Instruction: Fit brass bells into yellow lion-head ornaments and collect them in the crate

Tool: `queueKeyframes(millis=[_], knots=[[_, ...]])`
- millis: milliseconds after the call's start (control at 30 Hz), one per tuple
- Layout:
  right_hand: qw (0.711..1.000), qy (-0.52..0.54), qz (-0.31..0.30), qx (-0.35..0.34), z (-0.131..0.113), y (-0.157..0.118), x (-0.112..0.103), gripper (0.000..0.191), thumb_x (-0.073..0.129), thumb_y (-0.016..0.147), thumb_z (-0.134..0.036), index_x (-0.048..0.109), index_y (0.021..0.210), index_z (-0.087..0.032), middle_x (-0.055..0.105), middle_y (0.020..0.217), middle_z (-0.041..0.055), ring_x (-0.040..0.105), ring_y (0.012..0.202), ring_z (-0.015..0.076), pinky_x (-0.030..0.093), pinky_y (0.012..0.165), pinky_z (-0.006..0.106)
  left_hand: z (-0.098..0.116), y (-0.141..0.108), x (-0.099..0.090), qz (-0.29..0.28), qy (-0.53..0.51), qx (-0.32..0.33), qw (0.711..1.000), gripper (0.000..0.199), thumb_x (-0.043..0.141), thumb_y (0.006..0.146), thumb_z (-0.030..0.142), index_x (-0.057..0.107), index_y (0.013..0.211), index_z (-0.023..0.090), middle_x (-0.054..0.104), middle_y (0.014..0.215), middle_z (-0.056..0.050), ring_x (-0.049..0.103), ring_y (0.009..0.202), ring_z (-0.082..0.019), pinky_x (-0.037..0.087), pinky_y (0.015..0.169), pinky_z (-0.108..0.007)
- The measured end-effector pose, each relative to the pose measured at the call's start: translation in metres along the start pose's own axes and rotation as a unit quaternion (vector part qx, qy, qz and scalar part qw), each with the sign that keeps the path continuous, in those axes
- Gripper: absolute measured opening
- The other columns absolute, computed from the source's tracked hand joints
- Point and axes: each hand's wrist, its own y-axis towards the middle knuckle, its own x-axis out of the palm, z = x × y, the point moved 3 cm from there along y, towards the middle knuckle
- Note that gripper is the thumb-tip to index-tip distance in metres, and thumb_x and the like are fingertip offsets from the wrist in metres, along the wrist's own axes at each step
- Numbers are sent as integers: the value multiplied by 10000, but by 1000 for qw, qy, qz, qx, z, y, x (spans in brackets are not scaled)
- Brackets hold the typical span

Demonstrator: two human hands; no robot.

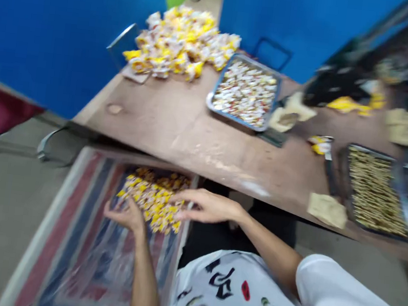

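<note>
Left hand (128, 215) and right hand (208, 206) spread open over yellow sachets (154, 201), heaped within easy reach below the wooden table (164, 114)

Beyond my right grip (207, 206) runs a worn wooden table (178, 120) carrying a heap of yellow-and-white packets (181, 42), a metal tray of wrapped pieces (221, 79) and, further right, a dark tray of brown sticks (342, 183), against a blue wall (70, 34).

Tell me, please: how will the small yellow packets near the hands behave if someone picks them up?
The yellow packets are probably light and floppy, because they lie in a loose, uneven heap. Their shiny wrappers look slippery, so a push could slide some off the pile. Being flat, they seem unlikely to roll far.
</note>
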Motion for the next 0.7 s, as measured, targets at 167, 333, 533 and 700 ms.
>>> queueKeyframes(millis=[167, 333, 533, 700], knots=[[935, -143, 307, 106, -58, -238, -151, 496, 728, 1090, -550, 711, 1537, -337, 789, 1435, 68, 796, 1213, 251, 652, 1073, 400, 173, -66, 101, -130, -196, 206, 950, 660, 784, 968, 304, 451, 1532, 225, 695, 1243, -96, 725, 973, -171, 621, 821, -290], [741, -397, 468, 271, 13, -319, -282, 797, 866, 955, -551, 632, 1625, -187, 614, 1591, 275, 616, 1476, 435, 507, 1247, 556, 317, -172, 219, -432, -155, 395, 796, 419, 658, 1042, 234, 600, 1456, 218, 724, 1256, -103, 747, 996, -192, 652, 924, -342], [746, -373, 469, 290, 76, -300, -306, 737, 747, 1008, -544, 602, 1594, -120, 745, 1361, 275, 712, 1240, 410, 553, 1119, 529, 367, -234, 326, -581, -9, 459, 672, 927, 711, 864, 64, 393, 1730, 148, 500, 1671, -242, 553, 1567, -386, 478, 1302, -554], [856, -277, 406, 158, 82, -281, -239, 864, 820, 873, -534, 520, 1614, -208, 762, 1087, 101, 750, 937, 315, 661, 870, 467, 327, -226, 296, -627, -113, 270, 722, 790, 771, 1002, 450, 486, 1666, 130, 620, 1618, -250, 620, 1515, -376, 503, 1279, -539]])
